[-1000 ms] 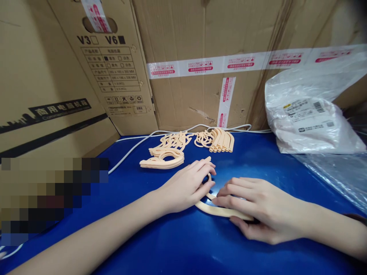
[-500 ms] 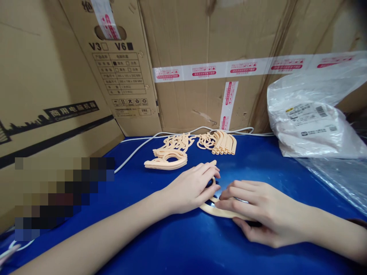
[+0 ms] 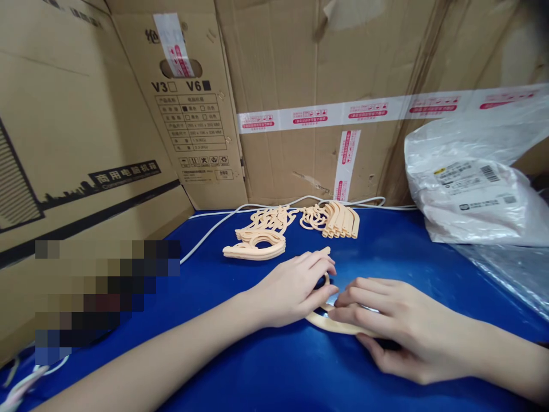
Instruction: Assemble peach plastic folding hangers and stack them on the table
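on the blue table (image 3: 257, 377), the curved beige piece (image 3: 332, 325) looks light, stiff, maybe slick; its thick bar seems the best hold. that bar runs sideways, a tip pointing away beyond the left hand (image 3: 295, 289), whose grip i can't tell. the right hand (image 3: 398, 329) pinches the bar.

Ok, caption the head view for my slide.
Left hand and right hand hold a curved cream plastic-looking piece over a glossy blue tabletop.

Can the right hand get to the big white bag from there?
Probably yes: the bag sits beyond the right hand, and nothing seems to block the way. It would likely have to let go of the cream piece first.
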Demonstrator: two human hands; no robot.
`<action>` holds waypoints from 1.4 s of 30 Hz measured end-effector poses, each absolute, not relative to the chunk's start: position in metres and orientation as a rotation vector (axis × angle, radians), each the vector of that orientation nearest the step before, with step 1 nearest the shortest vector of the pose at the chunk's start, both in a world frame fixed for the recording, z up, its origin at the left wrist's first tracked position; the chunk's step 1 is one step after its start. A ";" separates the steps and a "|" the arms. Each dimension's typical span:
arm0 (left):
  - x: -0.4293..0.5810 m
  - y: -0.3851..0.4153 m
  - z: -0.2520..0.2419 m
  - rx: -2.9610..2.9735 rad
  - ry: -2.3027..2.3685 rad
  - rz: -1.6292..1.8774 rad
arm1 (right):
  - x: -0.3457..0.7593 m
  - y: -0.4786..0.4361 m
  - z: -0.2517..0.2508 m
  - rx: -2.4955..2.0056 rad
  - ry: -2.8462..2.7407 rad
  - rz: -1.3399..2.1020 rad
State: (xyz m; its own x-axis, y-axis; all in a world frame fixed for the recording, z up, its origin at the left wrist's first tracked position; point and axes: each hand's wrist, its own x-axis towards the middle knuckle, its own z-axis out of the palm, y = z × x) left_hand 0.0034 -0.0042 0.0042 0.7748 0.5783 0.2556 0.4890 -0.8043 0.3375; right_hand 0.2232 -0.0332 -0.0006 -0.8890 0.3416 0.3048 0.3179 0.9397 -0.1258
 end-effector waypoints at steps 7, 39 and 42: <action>0.004 0.000 0.002 2.635 0.846 0.527 | 0.224 -0.031 0.000 -0.479 -2.758 0.100; 0.003 0.012 -0.008 2.447 0.720 0.658 | 0.232 -0.026 -0.001 -0.473 -2.817 0.063; 0.002 0.011 -0.009 2.449 0.728 0.657 | 0.232 -0.025 -0.002 -0.551 -2.772 0.056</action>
State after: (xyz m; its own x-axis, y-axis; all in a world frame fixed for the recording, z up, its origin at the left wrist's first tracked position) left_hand 0.0025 0.0111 -0.0086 0.7406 0.6010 0.3005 0.3607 -0.7329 0.5768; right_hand 0.2316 -0.0254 -0.0022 -0.8765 0.3793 0.2963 0.3671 0.9250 -0.0982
